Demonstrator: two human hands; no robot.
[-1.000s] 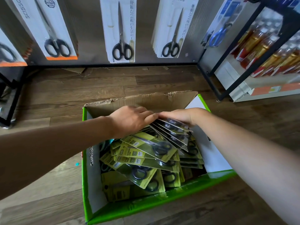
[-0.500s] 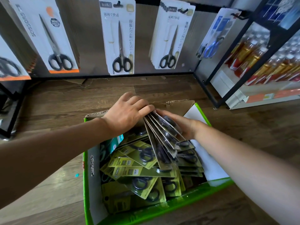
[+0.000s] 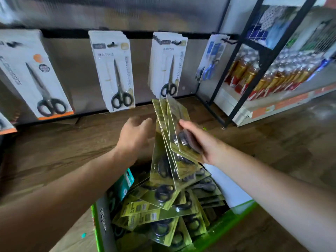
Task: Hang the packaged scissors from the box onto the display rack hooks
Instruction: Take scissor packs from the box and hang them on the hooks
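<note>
My right hand (image 3: 199, 142) grips a fanned stack of yellow-green scissor packs (image 3: 172, 140), lifted upright above the box. To the left of the stack my left hand (image 3: 135, 137) is open, fingers spread, its palm close beside the packs; I cannot tell whether it touches them. The green-edged cardboard box (image 3: 223, 226) below holds several more yellow-green packs (image 3: 158, 213) lying in a loose pile. On the display rack (image 3: 141, 34) behind, white scissor packs (image 3: 116, 71) and another white bundle (image 3: 168, 64) hang from hooks.
A large white-and-orange scissor pack (image 3: 36, 75) hangs at the left, blue-handled scissors (image 3: 211, 60) at the right. A black-framed shelf (image 3: 254, 57) with bottles (image 3: 263, 77) stands to the right. Wooden floor (image 3: 72, 142) lies between box and rack.
The right hand has lifted the stack of packs out of the box to an upright position. The left hand has come off the stack's top and opened beside it. The view tilted up.
</note>
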